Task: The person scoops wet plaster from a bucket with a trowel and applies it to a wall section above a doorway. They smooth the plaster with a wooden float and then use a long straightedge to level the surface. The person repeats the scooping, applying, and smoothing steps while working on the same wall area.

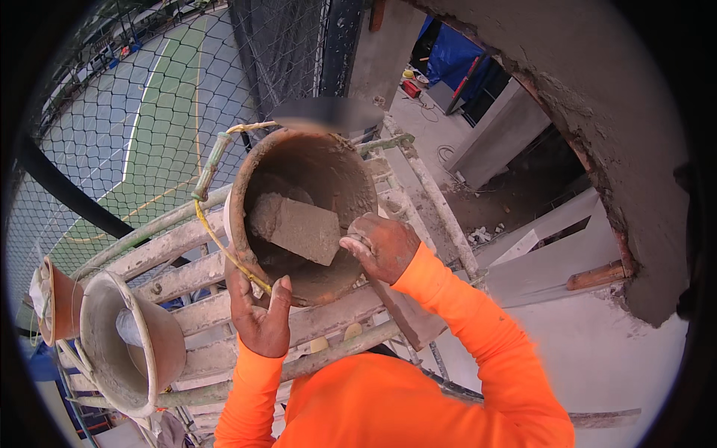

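Note:
A mortar-smeared bucket point(240, 216) is tipped so that its mouth faces me. Its yellow rope handle point(213, 228) has a green sleeve and hangs along the left side. My left hand point(261, 317) grips the bucket's lower left rim, thumb at the edge and fingers along the outer wall. Inside the mouth lies the flat, squarish blade of a trowel point(306, 230), coated in grey mortar, with a lump of mortar at its far left end. At the right rim my right hand point(385, 246) is closed on the trowel; its handle is hidden by the fingers.
Two more buckets, one pale point(142, 343) and one orange point(63, 299), stand at the left. Scaffold planks point(202, 313) and metal tubes lie beneath. Chain-link fence point(157, 112) rises beyond. A board point(411, 313) sits under my right forearm. Rough plastered wall point(642, 149) borders the right.

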### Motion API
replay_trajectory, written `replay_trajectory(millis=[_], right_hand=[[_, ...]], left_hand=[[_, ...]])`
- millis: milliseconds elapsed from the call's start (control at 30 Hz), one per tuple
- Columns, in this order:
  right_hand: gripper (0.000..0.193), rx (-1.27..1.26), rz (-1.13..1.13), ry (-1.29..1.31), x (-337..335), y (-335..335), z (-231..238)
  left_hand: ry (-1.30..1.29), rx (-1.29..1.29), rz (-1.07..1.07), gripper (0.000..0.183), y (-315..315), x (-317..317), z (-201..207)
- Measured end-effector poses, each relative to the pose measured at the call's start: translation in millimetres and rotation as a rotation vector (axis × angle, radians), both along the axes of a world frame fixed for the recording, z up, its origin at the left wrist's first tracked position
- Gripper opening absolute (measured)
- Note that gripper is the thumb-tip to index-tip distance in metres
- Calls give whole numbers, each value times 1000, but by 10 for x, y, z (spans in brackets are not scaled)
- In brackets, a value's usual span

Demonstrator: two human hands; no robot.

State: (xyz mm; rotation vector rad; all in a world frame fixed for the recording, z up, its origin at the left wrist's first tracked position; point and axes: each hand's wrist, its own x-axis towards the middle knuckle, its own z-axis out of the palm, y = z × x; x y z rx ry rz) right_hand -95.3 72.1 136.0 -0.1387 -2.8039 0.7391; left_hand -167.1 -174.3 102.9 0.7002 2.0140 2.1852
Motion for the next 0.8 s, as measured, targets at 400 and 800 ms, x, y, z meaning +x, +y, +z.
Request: replay_trajectory(millis=[400, 800], right_hand=[[38, -898, -34, 132, 249, 1820, 871], [25, -219, -405, 380, 873, 1531, 211]], left_hand=[[-255, 46, 157, 49, -160, -464, 45], [-249, -37, 208, 46, 116, -367, 239]])
